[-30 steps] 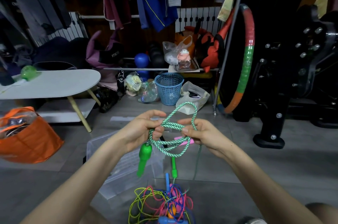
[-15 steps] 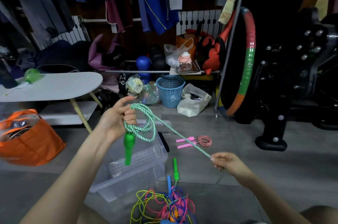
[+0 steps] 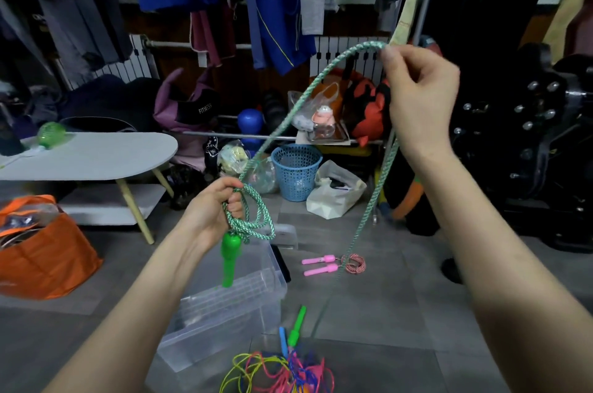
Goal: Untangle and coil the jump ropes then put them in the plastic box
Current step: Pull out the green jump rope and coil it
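Left hand held at mid-height, fingers curled tight round several coils of the green-and-white jump rope. One green handle hangs straight down below the fist, over the clear plastic box, which stands open on the floor.

Right hand raised high to the upper right, wrist bent, the rope pinched between thumb and fingertips at the top of an arch. From the pinch one strand slopes down to the left hand; the other drops towards the floor, past a coiled pink rope. A second green handle is seen lying beside a tangle of coloured ropes.

Against the frame half a second before: the right hand was low near the floor with the rope drawn in a straight slant; it is now lifted well above the left. Left-hand grip and coils are unchanged
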Demonstrator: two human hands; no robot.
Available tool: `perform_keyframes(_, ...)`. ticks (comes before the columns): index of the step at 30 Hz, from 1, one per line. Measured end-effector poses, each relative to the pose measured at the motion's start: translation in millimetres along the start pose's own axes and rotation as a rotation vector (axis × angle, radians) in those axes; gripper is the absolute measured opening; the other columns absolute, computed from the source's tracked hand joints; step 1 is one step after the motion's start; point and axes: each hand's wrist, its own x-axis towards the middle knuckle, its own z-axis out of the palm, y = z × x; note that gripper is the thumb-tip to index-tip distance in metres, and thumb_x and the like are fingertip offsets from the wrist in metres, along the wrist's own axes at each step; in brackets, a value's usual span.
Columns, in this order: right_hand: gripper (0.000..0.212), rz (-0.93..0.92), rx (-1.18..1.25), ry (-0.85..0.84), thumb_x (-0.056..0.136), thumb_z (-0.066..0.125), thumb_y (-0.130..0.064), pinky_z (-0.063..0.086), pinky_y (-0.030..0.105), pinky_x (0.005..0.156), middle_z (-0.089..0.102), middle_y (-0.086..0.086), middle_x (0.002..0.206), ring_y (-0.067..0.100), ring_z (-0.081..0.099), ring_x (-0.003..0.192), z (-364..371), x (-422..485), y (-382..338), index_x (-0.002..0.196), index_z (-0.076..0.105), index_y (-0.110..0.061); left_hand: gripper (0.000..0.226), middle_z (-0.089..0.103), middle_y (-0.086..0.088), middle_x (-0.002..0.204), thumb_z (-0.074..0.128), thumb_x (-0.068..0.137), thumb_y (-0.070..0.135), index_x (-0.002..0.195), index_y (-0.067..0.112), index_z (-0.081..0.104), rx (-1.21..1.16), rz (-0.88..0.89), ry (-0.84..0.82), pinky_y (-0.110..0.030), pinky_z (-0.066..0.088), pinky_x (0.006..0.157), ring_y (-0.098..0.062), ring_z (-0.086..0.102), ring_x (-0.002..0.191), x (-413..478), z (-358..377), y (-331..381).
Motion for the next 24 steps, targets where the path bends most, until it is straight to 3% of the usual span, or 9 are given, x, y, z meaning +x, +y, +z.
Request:
perform_keyframes(2, 0.018, 0.001, -0.263, -0.108, 0.09, 0.056, -0.022, 0.041, 0.021, 0.064, 0.068, -0.006, 0.075, 0.002, 0.057, 0.067, 6.3, -16.3, 13.5, 0.089, 0.072, -0.014, 0.035, 0.036, 0.004, 0.043, 0.022, 0.096, -0.004, 0.075, 0.008, 0.047, -0.002, 0.003, 0.007, -0.013, 0.026, 0.038, -0.005, 0.03, 0.036, 1.6, 0.8, -0.5)
perform_keyframes(5, 0.014, 0.038, -0.776, -0.353, 0.086, 0.058, -0.014, 0.044, 0.033, 0.058, 0.069, 0.016, 0.077, 0.032, 0.065, 0.069, 12.0, -72.7, 62.2, 0.088, 0.068, -0.006, 0.035, 0.037, 0.004, 0.042, 0.022, 0.095, -0.004, 0.075, 0.008, 0.048, -0.015, -0.002, 0.023, -0.012, 0.027, 0.038, -0.005, 0.031, 0.035, 3.2, -0.9, -5.8)
perform_keyframes(7, 0.012, -0.005, -0.975, -0.591, 0.069, 0.07, -0.004, 0.044, 0.03, 0.047, 0.064, 0.019, 0.061, 0.033, 0.065, 0.056, 12.0, -113.9, 78.0, 0.079, 0.064, -0.001, 0.035, 0.038, 0.004, 0.043, 0.023, 0.096, -0.003, 0.076, 0.008, 0.049, -0.017, -0.028, 0.034, -0.012, 0.028, 0.038, -0.006, 0.032, 0.035, 2.9, -3.6, -11.6)
perform_keyframes(9, 0.028, -0.022, -1.061, -0.897, 0.05, 0.081, -0.012, 0.036, 0.022, 0.042, 0.061, 0.011, 0.055, 0.026, 0.062, 0.049, 11.3, -146.8, 81.4, 0.068, 0.062, -0.006, 0.035, 0.039, 0.003, 0.043, 0.023, 0.096, -0.003, 0.076, 0.007, 0.051, 0.042, -0.045, 0.046, -0.012, 0.029, 0.039, -0.007, 0.033, 0.036, 1.6, -7.0, -19.8)
perform_keyframes(11, 0.031, -0.043, -0.933, -1.036, 0.042, 0.084, -0.018, 0.038, 0.018, 0.041, 0.059, 0.007, 0.05, 0.023, 0.06, 0.047, 7.3, -170.4, 81.8, 0.055, 0.057, -0.011, 0.035, 0.04, 0.003, 0.044, 0.023, 0.095, -0.005, 0.076, 0.006, 0.051, 0.154, -0.056, 0.047, -0.013, 0.03, 0.039, -0.007, 0.034, 0.037, -1.5, -10.6, -28.8)
perform_keyframes(14, 0.026, -0.169, -0.791, -1.123, 0.057, 0.082, -0.023, 0.038, 0.02, 0.045, 0.059, 0.0, 0.054, 0.021, 0.059, 0.053, 13.5, -181.0, 77.0, 0.054, 0.057, -0.017, 0.035, 0.04, 0.0, 0.05, 0.026, 0.092, -0.008, 0.074, 0.006, 0.053, 0.361, -0.052, 0.018, -0.019, 0.03, 0.043, -0.007, 0.036, 0.039, -6.6, -14.9, -40.7)
perform_keyframes(16, 0.017, -0.233, -0.739, -1.156, 0.083, 0.064, -0.029, 0.042, 0.027, 0.063, 0.067, 0.004, 0.082, 0.025, 0.062, 0.08, 21.1, -177.1, 68.3, 0.077, 0.065, -0.013, 0.035, 0.041, -0.002, 0.054, 0.029, 0.091, -0.01, 0.074, 0.005, 0.055, 0.459, -0.043, -0.015, -0.021, 0.029, 0.048, -0.007, 0.038, 0.041, -10.0, -14.8, -45.8)
perform_keyframes(18, 0.028, -0.131, -0.645, -1.224, 0.095, 0.045, -0.032, 0.038, 0.033, 0.077, 0.066, 0.005, 0.105, 0.026, 0.056, 0.1, 27.3, -167.8, 61.0, 0.1, 0.065, -0.012, 0.034, 0.044, -0.001, 0.055, 0.031, 0.091, -0.011, 0.075, 0.005, 0.057, 0.509, -0.037, -0.057, -0.021, 0.031, 0.049, -0.009, 0.04, 0.045, -13.6, -13.2, -48.4)
perform_keyframes(24, 0.023, 0.215, -0.34, -1.163, 0.092, 0.054, -0.028, 0.049, 0.034, 0.074, 0.062, -0.003, 0.068, 0.016, 0.06, 0.069, 36.9, -149.5, 55.7, 0.084, 0.068, -0.011, 0.03, 0.048, -0.013, 0.072, 0.034, 0.096, -0.005, 0.118, 0.009, 0.047, 0.479, -0.068, -0.119, -0.019, 0.044, 0.049, -0.015, 0.049, 0.053, -28.6, 4.5, -52.0)
